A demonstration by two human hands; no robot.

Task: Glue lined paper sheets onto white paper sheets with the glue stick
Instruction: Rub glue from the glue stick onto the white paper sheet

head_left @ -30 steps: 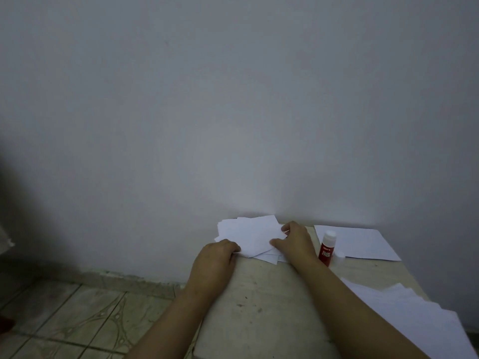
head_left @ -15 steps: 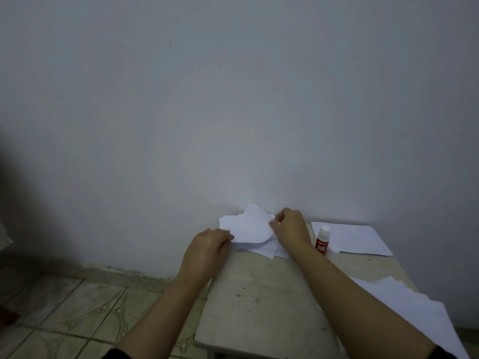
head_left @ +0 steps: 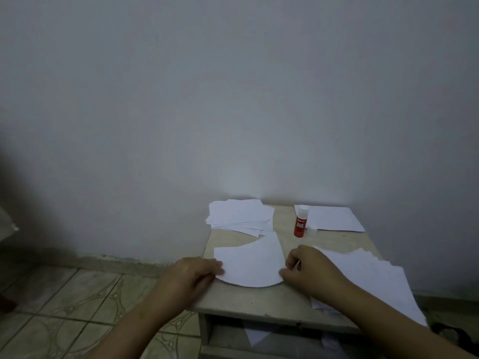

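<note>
white paper sheet [head_left: 251, 265] lies on the near middle of the small table [head_left: 285, 301], its edges curling up. the left hand [head_left: 193, 277] pinches the sheet's left edge between thumb and fingers, and the right hand [head_left: 307, 269] grips its right edge with curled fingers. just beyond it, at the far left corner of the table by the wall [head_left: 233, 99], sits a loose stack of sheets [head_left: 239, 216]; whether they are lined cannot be told. red glue stick [head_left: 300, 222] stands upright at the far middle, uncapped, with its clear cap [head_left: 312, 230] just to its right. behind those lies a single sheet [head_left: 334, 218] at the far right. another fanned pile of sheets [head_left: 373, 278] covers the near right of the table, under the right forearm. tiled floor [head_left: 64, 294] shows on the left.
</note>
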